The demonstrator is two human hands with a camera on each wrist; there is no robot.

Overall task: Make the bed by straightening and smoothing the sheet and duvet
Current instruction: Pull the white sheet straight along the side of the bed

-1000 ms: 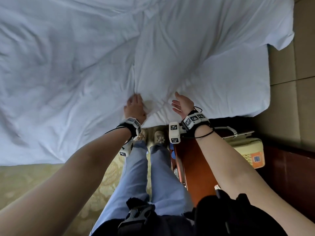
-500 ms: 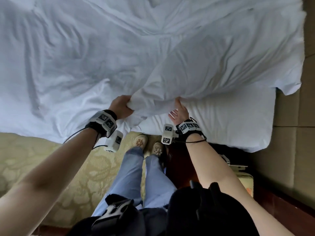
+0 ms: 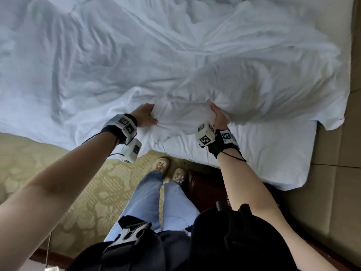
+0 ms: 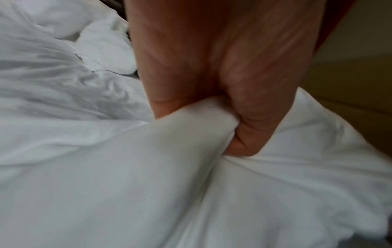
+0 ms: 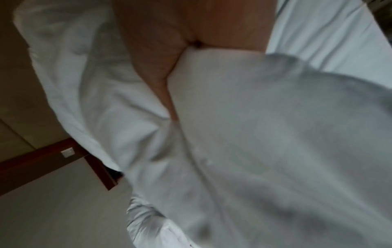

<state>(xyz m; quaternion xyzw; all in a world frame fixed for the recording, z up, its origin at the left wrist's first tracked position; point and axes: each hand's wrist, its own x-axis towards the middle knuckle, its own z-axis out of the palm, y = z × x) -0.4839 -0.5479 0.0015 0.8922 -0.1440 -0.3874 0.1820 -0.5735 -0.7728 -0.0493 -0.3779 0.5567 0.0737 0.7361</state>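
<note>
A rumpled white duvet (image 3: 136,55) covers most of the bed, its near corner bunched at the bed's side edge. My left hand (image 3: 144,116) grips that bunched duvet corner (image 3: 183,114) from the left, fingers curled into the cloth (image 4: 191,114). My right hand (image 3: 219,116) grips the same bunch from the right, its thumb pressed along a fold (image 5: 167,94). Below the bunch lies the flat white sheet (image 3: 254,153) over the mattress corner. Most of both hands' fingers are hidden in the fabric.
A dark wooden nightstand (image 3: 203,184) stands against the bed by my right leg. Patterned yellow carpet (image 3: 88,192) runs along the bed's side under my feet (image 3: 170,171). A padded beige wall panel (image 3: 351,133) borders the bed on the right.
Both hands have gone from resting near the duvet edge to gripping it, and the bunched corner has been pulled toward the bed's side. The view has shifted back from the bed.
</note>
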